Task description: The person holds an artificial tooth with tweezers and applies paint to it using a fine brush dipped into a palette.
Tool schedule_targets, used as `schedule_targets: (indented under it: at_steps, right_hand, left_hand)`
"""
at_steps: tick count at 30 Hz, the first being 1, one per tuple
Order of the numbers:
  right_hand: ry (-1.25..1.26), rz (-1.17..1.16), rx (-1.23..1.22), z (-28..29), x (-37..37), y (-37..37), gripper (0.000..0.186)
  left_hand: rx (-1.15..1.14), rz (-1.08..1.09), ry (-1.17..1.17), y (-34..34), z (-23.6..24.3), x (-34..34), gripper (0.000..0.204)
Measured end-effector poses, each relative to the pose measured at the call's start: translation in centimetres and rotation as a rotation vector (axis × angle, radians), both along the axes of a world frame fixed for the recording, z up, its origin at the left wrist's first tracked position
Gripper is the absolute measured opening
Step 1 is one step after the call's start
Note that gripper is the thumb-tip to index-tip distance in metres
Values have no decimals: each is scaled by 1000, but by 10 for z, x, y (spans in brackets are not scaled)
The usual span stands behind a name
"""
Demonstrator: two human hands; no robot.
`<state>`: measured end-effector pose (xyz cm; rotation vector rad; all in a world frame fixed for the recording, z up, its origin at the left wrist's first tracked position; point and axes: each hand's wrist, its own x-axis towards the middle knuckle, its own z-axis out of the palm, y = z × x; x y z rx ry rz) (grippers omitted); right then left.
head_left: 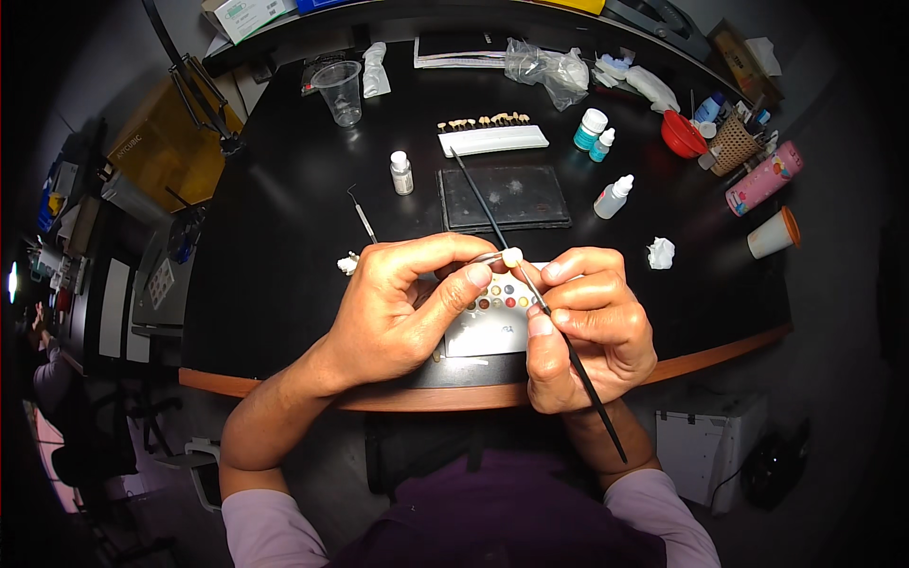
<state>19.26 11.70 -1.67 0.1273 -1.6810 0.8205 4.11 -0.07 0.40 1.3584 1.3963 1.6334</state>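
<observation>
My left hand (398,312) pinches slim metal tweezers (488,257) that grip a small white tooth-shaped piece (512,257). My right hand (597,331) grips a fine brush with a long dark handle (595,401); its tip is at or beside the tooth piece. Under both hands is a white palette (483,331) with several coloured dots, partly hidden. Behind them, another slim dark handle (476,189) lies diagonally across a dark slab (530,194), its lower end hidden by the hands.
Around the hands are a shade strip (492,142), small bottles (401,175), a metal probe (365,218), crumpled tissue (661,254), a plastic cup (344,95), red bowl (682,137), pink bottle (762,178) and paper cup (772,237). A lamp arm (194,95) and another person's sleeve (52,379) show at left.
</observation>
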Motion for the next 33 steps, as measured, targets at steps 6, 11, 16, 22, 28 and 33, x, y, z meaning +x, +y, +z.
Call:
schedule_targets:
  at_steps: [6, 11, 16, 22, 28, 33]
  right_hand:
    - [1, 2, -14, -1, 0, 0, 21]
    - [4, 16, -6, 0, 0, 0, 21]
    - [-6, 1, -18, -2, -1, -1, 21]
    - [-32, -16, 11, 0, -4, 0, 20]
    - [-36, -51, 77, 1, -6, 2, 21]
    - [-43, -62, 79, 2, -6, 3, 20]
  left_hand:
    - [-3, 3, 39, 1, 0, -1, 19]
    - [27, 20, 62, 0, -6, -1, 19]
    - [46, 79, 181, 0, -7, 4, 18]
    - [-17, 82, 0, -2, -5, 5, 19]
    - [-50, 103, -55, -2, -4, 4, 17]
    - [-23, 95, -27, -1, -5, 4, 16]
